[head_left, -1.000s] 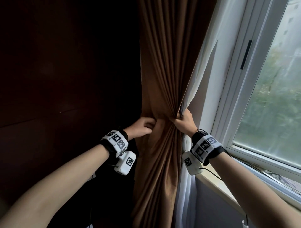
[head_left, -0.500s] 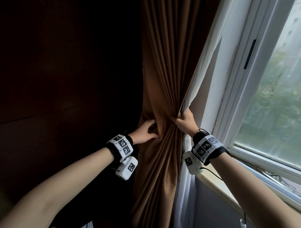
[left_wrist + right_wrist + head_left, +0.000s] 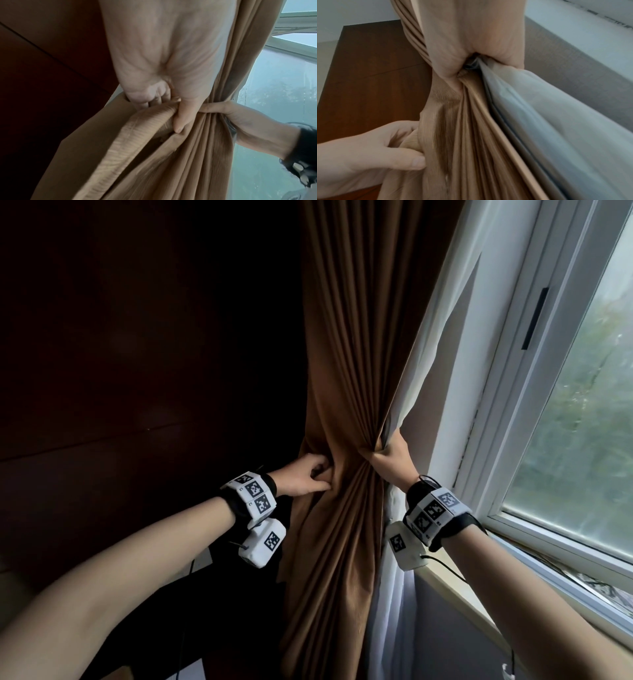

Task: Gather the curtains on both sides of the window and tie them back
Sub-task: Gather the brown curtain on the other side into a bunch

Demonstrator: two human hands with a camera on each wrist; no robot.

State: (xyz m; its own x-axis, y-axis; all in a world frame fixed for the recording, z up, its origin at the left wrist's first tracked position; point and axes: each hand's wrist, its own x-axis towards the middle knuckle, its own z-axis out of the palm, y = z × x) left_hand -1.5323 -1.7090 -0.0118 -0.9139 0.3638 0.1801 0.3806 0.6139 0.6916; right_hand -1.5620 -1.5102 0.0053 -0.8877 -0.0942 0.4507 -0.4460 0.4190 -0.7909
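Brown curtain (image 3: 346,392) hangs at the window's (image 3: 579,412) left edge, gathered to a waist at mid-height. Right hand (image 3: 390,463) is clenched round the waist, fist also catching the white sheer (image 3: 442,313) on the window side. Left hand (image 3: 305,479) is at the curtain's wall-side edge, fingers curled; thumb (image 3: 181,117) and fingers pinch a ribbed brown band (image 3: 130,136), a tie-back or hem, cannot tell which. Dark wood panel (image 3: 137,354) stands left of the curtain.

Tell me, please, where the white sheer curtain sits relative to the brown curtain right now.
In the head view the white sheer curtain hangs just right of the brown curtain, between it and the window frame; the right hand grips both together.
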